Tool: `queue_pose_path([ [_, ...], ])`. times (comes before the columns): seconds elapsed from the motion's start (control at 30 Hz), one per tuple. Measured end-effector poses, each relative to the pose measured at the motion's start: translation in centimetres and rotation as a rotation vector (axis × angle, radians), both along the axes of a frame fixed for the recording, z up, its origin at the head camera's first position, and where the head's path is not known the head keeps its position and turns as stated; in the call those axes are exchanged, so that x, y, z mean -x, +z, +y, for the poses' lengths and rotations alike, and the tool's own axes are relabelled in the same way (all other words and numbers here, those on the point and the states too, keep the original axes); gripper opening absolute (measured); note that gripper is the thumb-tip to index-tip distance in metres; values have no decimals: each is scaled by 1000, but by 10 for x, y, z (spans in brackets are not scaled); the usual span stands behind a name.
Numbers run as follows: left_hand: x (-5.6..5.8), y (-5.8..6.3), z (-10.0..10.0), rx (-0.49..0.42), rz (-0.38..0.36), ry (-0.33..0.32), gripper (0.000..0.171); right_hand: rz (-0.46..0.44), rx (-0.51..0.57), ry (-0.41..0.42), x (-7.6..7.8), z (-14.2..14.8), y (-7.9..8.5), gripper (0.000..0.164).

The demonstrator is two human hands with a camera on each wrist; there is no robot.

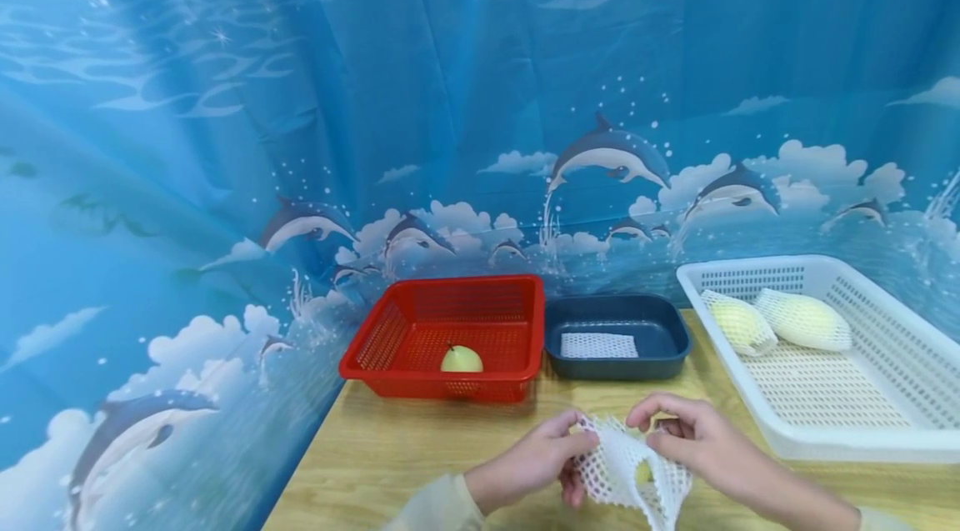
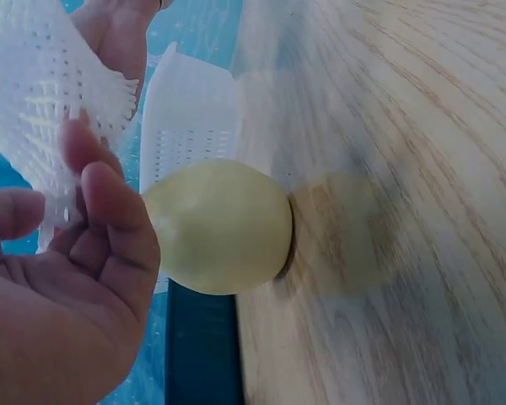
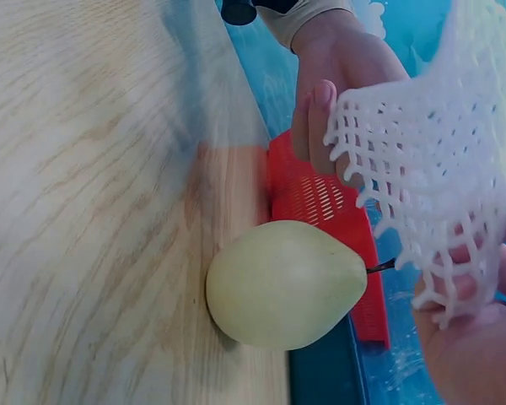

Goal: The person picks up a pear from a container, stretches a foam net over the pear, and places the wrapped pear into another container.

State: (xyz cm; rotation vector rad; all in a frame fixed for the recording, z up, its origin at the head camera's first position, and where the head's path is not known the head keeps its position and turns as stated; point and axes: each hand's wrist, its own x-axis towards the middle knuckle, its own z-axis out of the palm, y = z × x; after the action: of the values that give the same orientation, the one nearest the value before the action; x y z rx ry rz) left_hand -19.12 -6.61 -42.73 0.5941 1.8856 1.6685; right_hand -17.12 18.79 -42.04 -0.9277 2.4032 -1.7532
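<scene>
Left hand [image 1: 528,460]: grip closed on one edge of a white foam net [image 1: 617,452], thumb and fingers pinching it. Right hand [image 1: 701,439]: grip likewise pinching the opposite edge, so the net is stretched between the two, above the table [image 1: 390,448]. Bare pale-yellow pear [image 3: 287,285] stands upright on the table below the net, stem up, not held by either hand; stem tip close to the net's edge, contact cannot be determined. Head view: pear mostly covered by the net. Beyond the hands, left to right: red basket [image 1: 405,382] with a second pear [image 1: 461,359]; dark tray [image 1: 615,368] with a flat white netting piece [image 1: 598,345]; white basket [image 1: 870,446] containing two netted fruits [image 1: 810,321], side by side. Backdrop [image 1: 480,97]: blue, dolphin print.
</scene>
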Motion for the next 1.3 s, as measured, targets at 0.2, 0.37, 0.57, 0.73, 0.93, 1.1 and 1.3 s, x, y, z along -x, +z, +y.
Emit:
queue_pose_path([
  [0.2,8,-4,5,1,27,101,16,52,-17,-146,6,-4,-5,19],
  [0.37,17,-8,9,40,33,165,14,84,-23,-218,15,-6,-17,20],
  [0.57,24,-19,14,122,50,222,11,89,4,-209,21,-10,-29,13],
  [0.73,27,-22,20,166,70,271,9,55,-7,-220,25,-12,-36,12],
  [0.93,28,-28,25,248,117,290,8,-21,-57,-219,27,-11,-42,7],
  [1.1,31,-30,25,298,129,280,9,-74,-89,-249,28,-10,-45,6],
  [1.3,33,-30,25,386,198,259,13,-107,-128,-254,31,-8,-53,8],
])
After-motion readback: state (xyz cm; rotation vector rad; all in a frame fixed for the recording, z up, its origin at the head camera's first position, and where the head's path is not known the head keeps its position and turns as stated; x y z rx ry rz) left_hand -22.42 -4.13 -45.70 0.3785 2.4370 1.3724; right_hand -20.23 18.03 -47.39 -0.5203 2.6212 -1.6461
